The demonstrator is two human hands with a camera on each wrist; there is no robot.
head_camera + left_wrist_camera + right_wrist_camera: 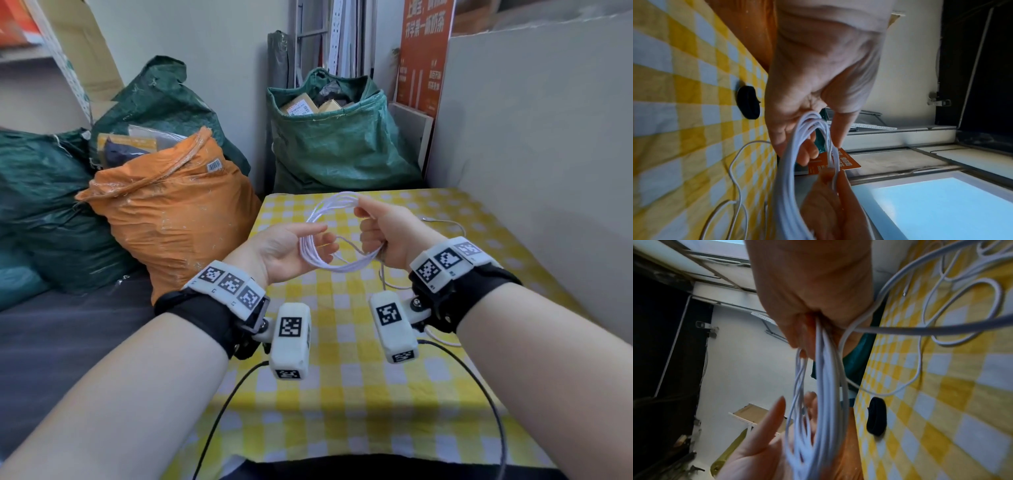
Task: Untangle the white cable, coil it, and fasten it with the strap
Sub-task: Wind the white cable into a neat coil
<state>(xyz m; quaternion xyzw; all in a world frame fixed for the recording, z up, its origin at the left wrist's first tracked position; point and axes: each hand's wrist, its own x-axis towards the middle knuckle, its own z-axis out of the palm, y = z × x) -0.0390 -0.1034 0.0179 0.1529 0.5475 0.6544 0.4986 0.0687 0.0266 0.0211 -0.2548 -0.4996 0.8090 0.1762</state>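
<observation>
The white cable is gathered into a coil of several loops, held in the air over the yellow checked table. My right hand grips the coil's right side with curled fingers; the bundle leaves its fist downward. My left hand has straight fingers reaching through the coil's left side, and the loops hang between thumb and fingers. A loose tail trails onto the cloth. The black strap lies on the table, apart from both hands; the head view hides it.
An orange sack stands against the table's left side, with green sacks behind it. A grey board walls the right edge. Black camera leads hang below my wrists near the front edge.
</observation>
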